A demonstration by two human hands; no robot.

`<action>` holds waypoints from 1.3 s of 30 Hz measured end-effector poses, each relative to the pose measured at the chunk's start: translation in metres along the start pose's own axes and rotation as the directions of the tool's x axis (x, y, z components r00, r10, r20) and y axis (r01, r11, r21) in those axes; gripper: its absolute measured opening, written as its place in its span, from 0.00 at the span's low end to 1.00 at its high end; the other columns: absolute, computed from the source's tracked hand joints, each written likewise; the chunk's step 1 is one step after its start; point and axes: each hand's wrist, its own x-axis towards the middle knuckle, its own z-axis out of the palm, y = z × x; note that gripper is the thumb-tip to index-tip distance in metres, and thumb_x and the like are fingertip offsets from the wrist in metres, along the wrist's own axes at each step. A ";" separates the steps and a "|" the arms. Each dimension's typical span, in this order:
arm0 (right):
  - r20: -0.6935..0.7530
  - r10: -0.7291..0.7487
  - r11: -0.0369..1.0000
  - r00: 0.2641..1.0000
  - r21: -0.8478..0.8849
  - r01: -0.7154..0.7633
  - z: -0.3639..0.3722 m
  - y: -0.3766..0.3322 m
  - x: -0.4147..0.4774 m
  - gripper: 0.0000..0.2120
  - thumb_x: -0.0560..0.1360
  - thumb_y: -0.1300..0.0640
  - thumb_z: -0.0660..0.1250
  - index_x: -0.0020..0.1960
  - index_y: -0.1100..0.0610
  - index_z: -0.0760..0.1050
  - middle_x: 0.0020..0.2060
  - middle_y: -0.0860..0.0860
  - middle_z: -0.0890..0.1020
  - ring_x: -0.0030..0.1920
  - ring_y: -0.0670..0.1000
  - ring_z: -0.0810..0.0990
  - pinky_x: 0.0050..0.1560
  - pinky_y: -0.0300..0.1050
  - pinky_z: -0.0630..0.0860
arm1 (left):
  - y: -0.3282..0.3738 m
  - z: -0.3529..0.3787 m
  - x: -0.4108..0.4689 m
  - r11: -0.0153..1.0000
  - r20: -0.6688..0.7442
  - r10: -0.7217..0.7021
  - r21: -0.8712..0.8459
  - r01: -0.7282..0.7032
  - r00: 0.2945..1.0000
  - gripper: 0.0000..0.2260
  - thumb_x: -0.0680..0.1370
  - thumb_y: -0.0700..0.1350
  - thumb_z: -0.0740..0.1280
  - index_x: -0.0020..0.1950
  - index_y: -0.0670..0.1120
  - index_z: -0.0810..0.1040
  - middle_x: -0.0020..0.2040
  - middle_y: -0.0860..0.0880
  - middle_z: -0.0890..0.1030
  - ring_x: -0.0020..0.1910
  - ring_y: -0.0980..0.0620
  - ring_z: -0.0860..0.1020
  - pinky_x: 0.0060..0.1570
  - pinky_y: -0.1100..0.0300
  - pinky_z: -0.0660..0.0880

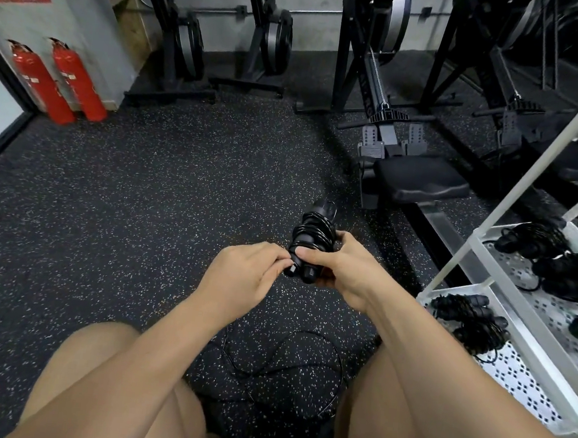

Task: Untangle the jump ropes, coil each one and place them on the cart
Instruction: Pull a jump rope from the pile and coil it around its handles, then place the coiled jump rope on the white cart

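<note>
Right hand (344, 272) wraps around the coiled jump rope (314, 233). Left hand (243, 271) pinches the near handle ends. The bundle is in the air over the floor, in front of my knees. Its long axis points away from me, handle butts toward me. It's black, with cord wound tightly around both handles. Cart (451, 266) is to my right, so the right hand is nearer. Coiled ropes (475, 321) already sit on its trays. A loose rope (288, 360) is still on the floor between my legs.

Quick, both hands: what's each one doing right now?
Left hand: pinching the handle end of the coiled black jump rope.
Right hand: gripping the same rope.
</note>
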 end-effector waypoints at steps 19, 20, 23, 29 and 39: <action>-0.249 -0.064 0.992 0.966 0.092 0.090 -0.092 0.021 -0.019 0.34 0.74 0.61 0.82 0.74 0.55 0.68 0.62 0.60 0.86 0.48 0.57 0.89 0.43 0.49 0.86 | -0.006 0.055 0.041 0.610 0.372 -0.552 -0.430 0.665 0.746 0.05 0.85 0.48 0.69 0.57 0.57 0.82 0.43 0.56 0.89 0.42 0.56 0.87 0.54 0.49 0.82; -0.284 -0.075 0.990 0.956 0.091 0.105 -0.105 0.028 -0.025 0.31 0.74 0.61 0.82 0.72 0.54 0.71 0.62 0.59 0.86 0.49 0.57 0.89 0.41 0.46 0.85 | -0.007 0.063 0.045 0.603 0.389 -0.552 -0.425 0.675 0.738 0.04 0.85 0.47 0.69 0.56 0.57 0.82 0.43 0.56 0.89 0.42 0.56 0.88 0.54 0.49 0.83; -0.378 -0.062 0.992 0.924 0.077 0.099 -0.147 0.056 -0.037 0.27 0.72 0.59 0.83 0.68 0.53 0.77 0.58 0.56 0.88 0.55 0.59 0.89 0.53 0.53 0.86 | -0.007 0.087 0.055 0.577 0.431 -0.558 -0.412 0.705 0.709 0.05 0.85 0.46 0.68 0.56 0.55 0.82 0.43 0.55 0.89 0.43 0.54 0.88 0.51 0.48 0.83; -0.586 0.063 0.996 0.808 0.088 -0.014 -0.216 0.103 -0.055 0.34 0.70 0.59 0.86 0.71 0.54 0.75 0.59 0.55 0.87 0.57 0.60 0.89 0.55 0.59 0.87 | 0.007 0.133 0.063 0.546 0.524 -0.532 -0.389 0.742 0.665 0.06 0.85 0.45 0.67 0.56 0.54 0.83 0.44 0.55 0.89 0.45 0.52 0.88 0.47 0.52 0.77; -0.903 0.164 0.979 0.397 0.099 -0.179 -0.304 0.151 -0.053 0.19 0.75 0.56 0.82 0.60 0.62 0.79 0.52 0.62 0.87 0.51 0.63 0.87 0.57 0.66 0.85 | 0.029 0.176 0.086 0.542 0.625 -0.447 -0.380 0.749 0.640 0.06 0.86 0.46 0.67 0.56 0.55 0.83 0.45 0.57 0.89 0.47 0.52 0.87 0.54 0.51 0.80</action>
